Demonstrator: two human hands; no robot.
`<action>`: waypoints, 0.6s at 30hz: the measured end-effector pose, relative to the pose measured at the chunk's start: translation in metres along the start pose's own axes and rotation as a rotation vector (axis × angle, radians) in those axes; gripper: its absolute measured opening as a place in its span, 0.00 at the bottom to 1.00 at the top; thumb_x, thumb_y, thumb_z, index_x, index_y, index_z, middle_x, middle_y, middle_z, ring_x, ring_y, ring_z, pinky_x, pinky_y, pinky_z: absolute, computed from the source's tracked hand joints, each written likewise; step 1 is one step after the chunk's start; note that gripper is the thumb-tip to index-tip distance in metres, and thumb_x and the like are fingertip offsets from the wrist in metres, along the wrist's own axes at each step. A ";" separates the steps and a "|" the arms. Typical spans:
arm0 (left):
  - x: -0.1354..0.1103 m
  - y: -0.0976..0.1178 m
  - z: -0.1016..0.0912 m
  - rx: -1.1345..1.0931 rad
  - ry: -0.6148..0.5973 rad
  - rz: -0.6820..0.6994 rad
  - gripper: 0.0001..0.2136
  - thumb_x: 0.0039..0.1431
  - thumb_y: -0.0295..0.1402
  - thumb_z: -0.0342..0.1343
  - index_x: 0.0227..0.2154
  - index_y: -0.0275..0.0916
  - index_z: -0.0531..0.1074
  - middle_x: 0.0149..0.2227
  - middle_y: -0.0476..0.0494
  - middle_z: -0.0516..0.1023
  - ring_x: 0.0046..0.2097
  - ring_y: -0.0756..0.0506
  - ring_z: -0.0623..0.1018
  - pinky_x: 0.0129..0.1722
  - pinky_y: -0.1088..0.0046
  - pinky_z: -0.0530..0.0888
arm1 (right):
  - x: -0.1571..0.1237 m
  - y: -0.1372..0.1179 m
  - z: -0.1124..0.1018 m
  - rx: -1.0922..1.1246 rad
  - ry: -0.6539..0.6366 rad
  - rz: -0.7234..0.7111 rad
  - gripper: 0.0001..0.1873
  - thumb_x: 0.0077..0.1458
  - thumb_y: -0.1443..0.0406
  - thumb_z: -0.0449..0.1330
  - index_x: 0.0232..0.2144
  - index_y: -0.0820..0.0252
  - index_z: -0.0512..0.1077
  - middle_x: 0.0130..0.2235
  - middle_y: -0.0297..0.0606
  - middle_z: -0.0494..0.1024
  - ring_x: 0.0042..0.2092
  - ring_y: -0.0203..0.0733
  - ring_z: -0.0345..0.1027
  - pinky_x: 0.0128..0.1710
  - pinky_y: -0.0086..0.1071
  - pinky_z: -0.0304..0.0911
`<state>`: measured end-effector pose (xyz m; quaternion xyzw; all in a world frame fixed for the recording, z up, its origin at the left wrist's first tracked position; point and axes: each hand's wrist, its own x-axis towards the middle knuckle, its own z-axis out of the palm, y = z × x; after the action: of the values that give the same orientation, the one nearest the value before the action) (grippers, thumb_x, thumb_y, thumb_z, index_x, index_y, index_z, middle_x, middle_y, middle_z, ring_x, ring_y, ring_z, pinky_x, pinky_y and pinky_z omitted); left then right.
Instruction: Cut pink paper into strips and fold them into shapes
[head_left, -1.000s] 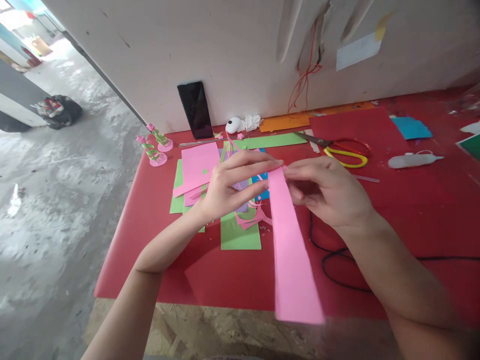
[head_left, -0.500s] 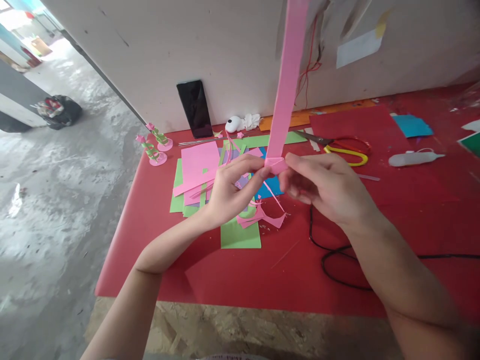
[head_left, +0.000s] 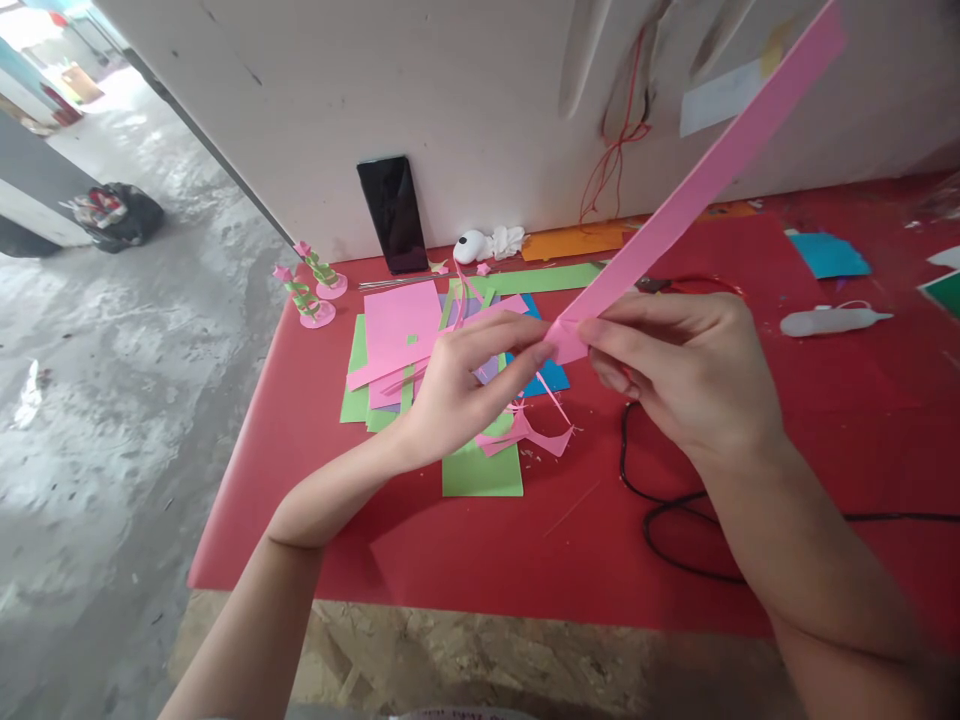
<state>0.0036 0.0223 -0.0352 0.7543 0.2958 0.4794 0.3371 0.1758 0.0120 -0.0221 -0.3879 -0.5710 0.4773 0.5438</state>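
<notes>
A long pink paper strip [head_left: 697,185] slants up to the upper right over the red table [head_left: 315,500]. Its lower end is folded and pinched between both hands. My left hand [head_left: 465,385] grips that end from the left with thumb and fingers closed. From the right, my right hand [head_left: 686,370] pinches the same folded end. Under the hands lies a pile of pink, green and blue paper sheets [head_left: 405,340] with pink offcuts [head_left: 536,435].
A black phone [head_left: 391,215] leans on the white wall. Two small pink-and-green paper figures [head_left: 313,290] stand at the table's left corner. A white glue bottle [head_left: 829,321], blue paper [head_left: 829,255] and a black cable [head_left: 660,520] lie to the right. Scissors are mostly hidden behind my right hand.
The strip hung down toward me a second ago, swung upright, and now leans to the upper right. Both hands kept pinching its end, which became folded.
</notes>
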 end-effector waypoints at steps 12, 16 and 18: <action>0.009 0.004 -0.003 -0.198 0.091 -0.327 0.10 0.47 0.39 0.68 0.23 0.37 0.77 0.25 0.49 0.80 0.28 0.53 0.77 0.28 0.79 0.76 | 0.000 -0.002 0.007 -0.199 0.059 -0.050 0.11 0.50 0.66 0.68 0.18 0.54 0.76 0.20 0.30 0.67 0.22 0.32 0.58 0.21 0.32 0.57; 0.010 0.002 -0.004 -0.258 0.072 -0.386 0.11 0.45 0.39 0.69 0.22 0.37 0.77 0.25 0.50 0.79 0.26 0.54 0.77 0.28 0.80 0.76 | 0.003 -0.001 0.005 -0.223 0.059 -0.065 0.10 0.48 0.67 0.68 0.18 0.56 0.75 0.17 0.28 0.64 0.20 0.31 0.57 0.19 0.31 0.55; 0.010 -0.002 -0.004 -0.269 0.058 -0.407 0.12 0.46 0.41 0.68 0.23 0.37 0.77 0.26 0.49 0.79 0.26 0.54 0.78 0.28 0.79 0.76 | 0.005 0.000 0.004 -0.241 0.069 -0.062 0.10 0.47 0.67 0.69 0.18 0.56 0.75 0.17 0.28 0.65 0.20 0.31 0.57 0.19 0.30 0.55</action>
<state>0.0033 0.0322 -0.0301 0.6135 0.3849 0.4582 0.5153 0.1711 0.0161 -0.0211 -0.4488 -0.6170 0.3745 0.5270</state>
